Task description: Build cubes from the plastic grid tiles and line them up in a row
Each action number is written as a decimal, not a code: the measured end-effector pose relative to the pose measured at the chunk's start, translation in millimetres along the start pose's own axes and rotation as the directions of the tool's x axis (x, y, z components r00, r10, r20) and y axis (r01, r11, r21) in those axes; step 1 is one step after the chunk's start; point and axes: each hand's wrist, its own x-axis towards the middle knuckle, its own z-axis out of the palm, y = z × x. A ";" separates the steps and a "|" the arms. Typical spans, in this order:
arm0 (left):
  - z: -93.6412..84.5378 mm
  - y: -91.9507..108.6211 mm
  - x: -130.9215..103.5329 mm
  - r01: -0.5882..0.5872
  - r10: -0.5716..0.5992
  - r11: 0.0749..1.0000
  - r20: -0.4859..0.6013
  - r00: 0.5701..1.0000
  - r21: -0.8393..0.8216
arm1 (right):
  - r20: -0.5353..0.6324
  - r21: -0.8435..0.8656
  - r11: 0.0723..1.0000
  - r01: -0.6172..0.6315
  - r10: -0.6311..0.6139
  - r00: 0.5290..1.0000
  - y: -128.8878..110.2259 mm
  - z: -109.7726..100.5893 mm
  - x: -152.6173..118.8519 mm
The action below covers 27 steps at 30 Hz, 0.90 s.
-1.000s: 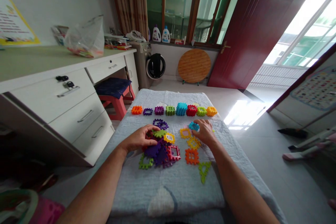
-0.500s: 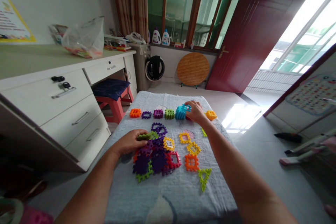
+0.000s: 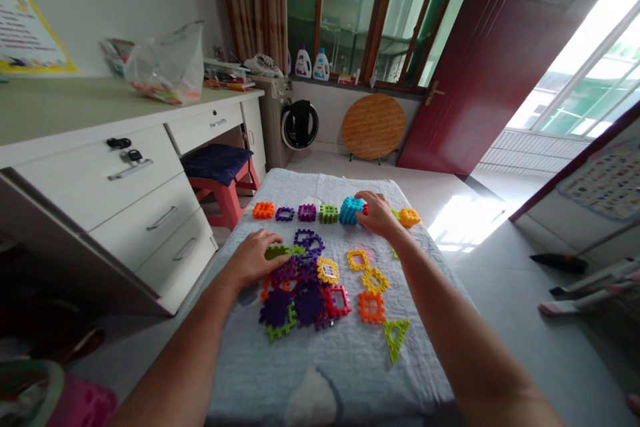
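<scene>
My left hand [image 3: 256,253] is closed on a green interlocking tile [image 3: 280,251] at the upper left of a mixed pile. Purple tiles [image 3: 309,301], a pinkish-red square frame [image 3: 338,300] and a yellow tile [image 3: 327,270] make up much of that pile. At the far side of the cloth, my right hand [image 3: 379,213] has its thumb and fingers around the right side of a light-blue tile stack [image 3: 351,210]. Red tiles [image 3: 366,209] are partly hidden behind the hand. Left of the blue stack stand green [image 3: 329,213], purple [image 3: 307,213] and orange [image 3: 263,211] stacks, with a dark purple frame [image 3: 285,214] among them.
Loose yellow frames [image 3: 375,280], an orange tile [image 3: 371,307] and a green triangle [image 3: 396,339] lie right of the pile on the cloth-covered table [image 3: 280,380]. A yellow stack [image 3: 409,217] sits near the far right edge. A red stool [image 3: 225,203] stands left.
The light-blue tile in my right hand has come down onto the blue stack. My left hand stays at the green tile. The whole view has shifted slightly.
</scene>
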 end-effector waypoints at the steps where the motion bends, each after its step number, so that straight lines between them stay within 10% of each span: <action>1: 0.2 1.5 -0.2 -0.013 0.013 1.000 -0.014 1.000 -0.004 | 0.016 0.022 0.999 0.029 -0.029 0.999 -1.7 -3.1 -8.8; 11: 4.7 15.2 -2.6 -0.136 0.151 0.974 0.074 0.986 -0.183 | 0.344 0.032 0.993 0.114 -0.118 0.932 -10.5 5.3 -83.2; 27: 28.8 13.0 4.4 0.092 -0.106 0.776 0.015 0.994 -0.623 | 0.092 0.242 0.961 -0.135 0.116 0.989 13.3 23.9 -87.1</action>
